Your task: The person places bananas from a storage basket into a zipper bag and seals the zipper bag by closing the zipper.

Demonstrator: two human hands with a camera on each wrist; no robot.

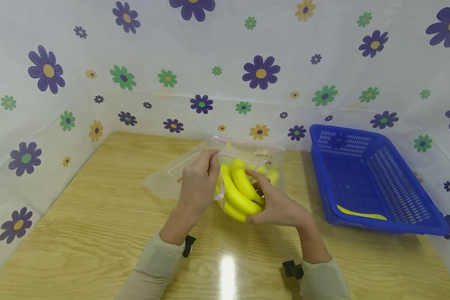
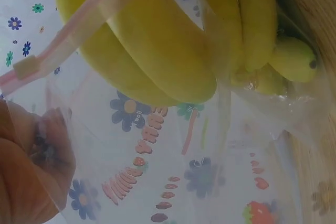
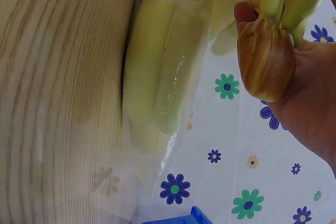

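Observation:
My right hand grips a bunch of yellow bananas at the mouth of a clear zip bag. In the right wrist view the bunch's brown stem end lies against the palm, between thumb and fingers. At the left side of the opening, my left hand holds the bag's edge with curled fingers. The pink zip strip with its slider crosses in front of the bunch in the left wrist view. More bananas lie inside the bag, seen through the film.
A blue plastic basket stands to the right on the wooden table, with a yellow curved piece showing low inside it. Behind and at the sides hangs a white flower-print sheet.

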